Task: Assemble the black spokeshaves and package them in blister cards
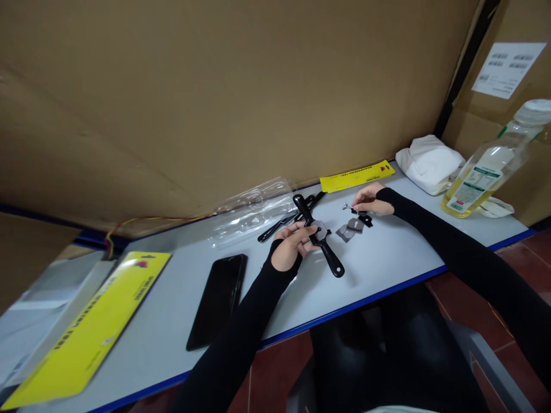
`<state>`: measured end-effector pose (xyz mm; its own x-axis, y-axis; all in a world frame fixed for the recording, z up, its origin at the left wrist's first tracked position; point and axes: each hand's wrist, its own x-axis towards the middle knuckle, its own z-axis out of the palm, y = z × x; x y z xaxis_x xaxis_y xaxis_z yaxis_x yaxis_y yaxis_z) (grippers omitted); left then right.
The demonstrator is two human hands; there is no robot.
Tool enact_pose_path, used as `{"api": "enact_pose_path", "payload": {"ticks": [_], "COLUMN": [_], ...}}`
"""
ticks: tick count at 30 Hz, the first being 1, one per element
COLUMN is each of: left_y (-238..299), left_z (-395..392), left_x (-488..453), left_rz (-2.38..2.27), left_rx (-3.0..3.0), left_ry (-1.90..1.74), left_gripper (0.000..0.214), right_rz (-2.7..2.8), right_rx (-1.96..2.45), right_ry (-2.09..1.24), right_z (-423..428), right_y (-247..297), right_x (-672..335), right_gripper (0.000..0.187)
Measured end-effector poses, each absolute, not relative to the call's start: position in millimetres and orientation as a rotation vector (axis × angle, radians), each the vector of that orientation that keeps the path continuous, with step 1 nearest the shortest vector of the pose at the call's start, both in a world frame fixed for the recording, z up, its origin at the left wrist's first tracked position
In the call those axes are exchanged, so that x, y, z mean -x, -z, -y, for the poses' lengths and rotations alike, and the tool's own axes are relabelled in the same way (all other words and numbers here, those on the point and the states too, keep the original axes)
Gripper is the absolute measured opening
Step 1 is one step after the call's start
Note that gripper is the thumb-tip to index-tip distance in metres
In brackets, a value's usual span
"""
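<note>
My left hand [295, 242] grips a black spokeshave [330, 258] by its middle, thumb on the flat silver blade [319, 230]. The tool is tilted, its two handles pointing up-left and down-right. To the right, my right hand [371, 199] is closed in a pinch at a small silver metal piece [346, 206], too small to name surely. Just below that hand lie flat grey metal blades [350, 228] and a small black part [365, 220] on the table. Behind my left hand rests another long black-handled tool [275, 228], partly hidden by the spokeshave.
Clear plastic blister packaging [253, 212] lies by the cardboard wall. Yellow cards [357, 176] lie at the back and left. A black phone [217, 301] is near the front edge. A bottle of yellow liquid [477, 178] and white cloth [430, 163] stand right.
</note>
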<state>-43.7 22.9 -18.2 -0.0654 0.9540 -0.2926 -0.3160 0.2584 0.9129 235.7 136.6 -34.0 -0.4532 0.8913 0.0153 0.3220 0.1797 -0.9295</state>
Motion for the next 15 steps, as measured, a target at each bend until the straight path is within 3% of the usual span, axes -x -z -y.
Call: {"api": "enact_pose_path", "payload": {"ticks": [3, 12, 15], "left_y": [19.1, 7.0, 1.2], "left_z": [-23.5, -18.9, -17.4], "left_x": [44.4, 40.6, 39.8], "left_rz": [-1.184, -1.186, -1.199], "left_rx": [-0.718, -0.705, -0.705], "left_ry": [-1.206, -1.221, -1.208], "left_gripper": [0.036, 0.038, 0.037], "right_rz": [1.744, 1.929, 1.921], "right_rx": [1.192, 1.258, 1.326], "right_ry": [-1.265, -0.943, -0.840], "right_z": [-136.6, -139.8, -143.2], "right_y": [32.4, 41.2, 38.7], "right_x": [-232.9, -231.6, -240.8], "right_gripper": [0.021, 0.005, 0.015]}}
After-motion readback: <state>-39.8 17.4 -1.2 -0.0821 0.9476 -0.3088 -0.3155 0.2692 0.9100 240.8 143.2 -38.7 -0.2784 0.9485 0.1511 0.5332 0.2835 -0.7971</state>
